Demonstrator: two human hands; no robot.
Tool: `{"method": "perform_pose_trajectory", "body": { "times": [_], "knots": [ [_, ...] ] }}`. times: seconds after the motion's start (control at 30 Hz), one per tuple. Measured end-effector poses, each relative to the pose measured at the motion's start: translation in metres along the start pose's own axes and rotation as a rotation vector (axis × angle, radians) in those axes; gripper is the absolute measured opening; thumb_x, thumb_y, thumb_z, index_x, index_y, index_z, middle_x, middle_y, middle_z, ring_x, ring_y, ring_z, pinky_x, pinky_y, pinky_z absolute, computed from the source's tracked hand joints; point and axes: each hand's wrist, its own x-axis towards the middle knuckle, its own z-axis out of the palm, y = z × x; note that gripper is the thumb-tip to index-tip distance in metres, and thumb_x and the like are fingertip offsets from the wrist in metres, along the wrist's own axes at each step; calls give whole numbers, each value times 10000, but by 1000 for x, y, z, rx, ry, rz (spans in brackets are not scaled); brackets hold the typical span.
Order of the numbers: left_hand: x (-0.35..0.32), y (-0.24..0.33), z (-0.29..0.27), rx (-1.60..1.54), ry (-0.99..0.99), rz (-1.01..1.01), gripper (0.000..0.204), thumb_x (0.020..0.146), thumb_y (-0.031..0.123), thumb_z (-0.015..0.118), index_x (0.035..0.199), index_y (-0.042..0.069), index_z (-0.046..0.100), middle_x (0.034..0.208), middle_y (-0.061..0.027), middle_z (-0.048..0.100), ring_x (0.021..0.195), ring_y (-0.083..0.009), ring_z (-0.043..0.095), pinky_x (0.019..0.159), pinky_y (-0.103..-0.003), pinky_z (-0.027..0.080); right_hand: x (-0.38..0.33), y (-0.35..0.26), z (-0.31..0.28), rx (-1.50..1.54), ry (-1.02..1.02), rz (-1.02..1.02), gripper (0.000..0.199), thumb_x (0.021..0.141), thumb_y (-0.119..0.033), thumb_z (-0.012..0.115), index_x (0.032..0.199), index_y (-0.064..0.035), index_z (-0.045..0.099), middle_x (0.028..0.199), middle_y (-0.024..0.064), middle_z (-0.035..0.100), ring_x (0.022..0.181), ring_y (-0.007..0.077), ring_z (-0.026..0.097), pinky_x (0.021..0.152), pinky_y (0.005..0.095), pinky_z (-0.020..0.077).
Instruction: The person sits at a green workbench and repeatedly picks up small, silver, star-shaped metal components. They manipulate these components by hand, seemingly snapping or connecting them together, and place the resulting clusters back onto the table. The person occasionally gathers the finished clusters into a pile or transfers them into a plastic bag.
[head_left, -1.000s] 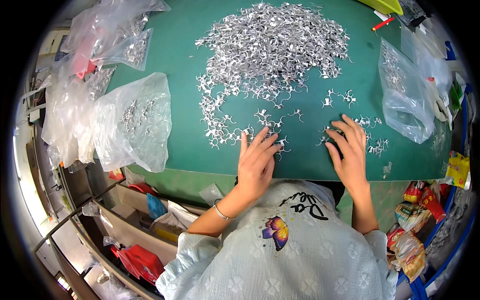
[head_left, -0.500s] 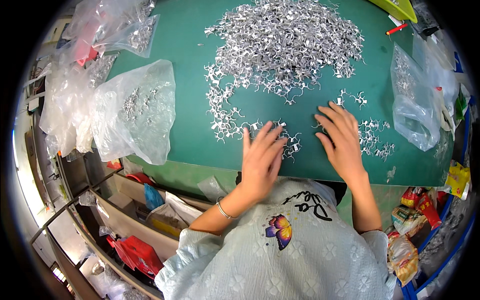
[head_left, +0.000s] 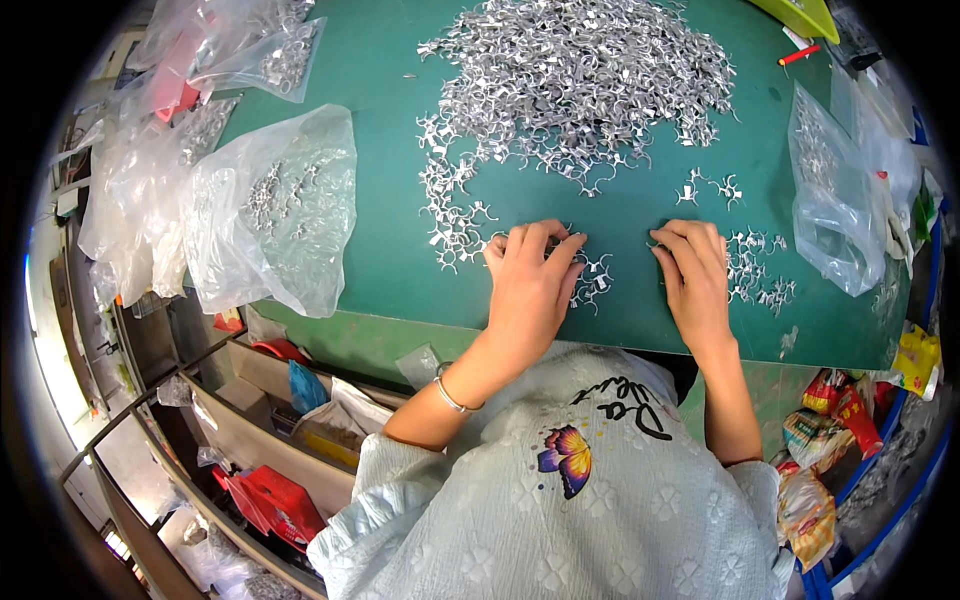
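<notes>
Small silver metal pieces with curved prongs lie in a large pile [head_left: 590,80] on the green table [head_left: 390,270]. A looser trail of such pieces [head_left: 450,210] runs from the pile toward me. At the near end of this trail, my left hand [head_left: 530,285] has its fingers bent and drawn together over several pieces; its fingertips partly hide what they hold. My right hand [head_left: 697,285] is closed too, its fingers curled, with a bit of a silver piece showing at the fingertips. Just right of it sits a small group of pieces [head_left: 755,270].
A clear plastic bag [head_left: 280,210] with some pieces lies at the left, near more bags [head_left: 140,200]. Another clear bag [head_left: 835,210] is at the right. A red pen [head_left: 799,55] and a yellow-green bin [head_left: 800,15] are at the far right. An open drawer [head_left: 270,400] stands below the table's left edge.
Both hands' fingers, spread and straighter before, have curled inward. The right hand has shifted slightly right, away from the left. The trail beside my left hand is now partly covered.
</notes>
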Motion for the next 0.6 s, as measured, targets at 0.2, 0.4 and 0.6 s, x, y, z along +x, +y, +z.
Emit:
{"method": "perform_pose_trajectory", "body": {
  "times": [0.2, 0.4, 0.6],
  "knots": [
    [-6, 5, -4, -70, 42, -2, 301, 766, 48, 707, 1061, 74, 653, 1025, -53, 559, 941, -225, 514, 849, -397, 323, -3, -6, -5, 240, 120, 148, 237, 819, 59, 639, 1051, 14, 624, 941, 82, 607, 790, 215, 604, 716, 307, 456],
    [-16, 12, 6, -54, -5, 13, 248, 735, 63, 745, 970, 83, 667, 968, -38, 565, 905, -212, 524, 813, -366, 321, -10, -15, -15, 1562, 102, 661, 227, 931, -17, 558, 1151, 42, 573, 921, 68, 574, 717, 154, 538, 664, 273, 430],
    [-15, 12, 3, -158, 39, -43, 188, 738, 25, 733, 914, 62, 678, 917, -50, 586, 875, -213, 544, 773, -336, 360, -20, -17, -14, 1291, -160, 668, 250, 915, -63, 604, 1155, 8, 601, 934, -2, 544, 728, 28, 437, 661, 171, 351]
  ]
}}
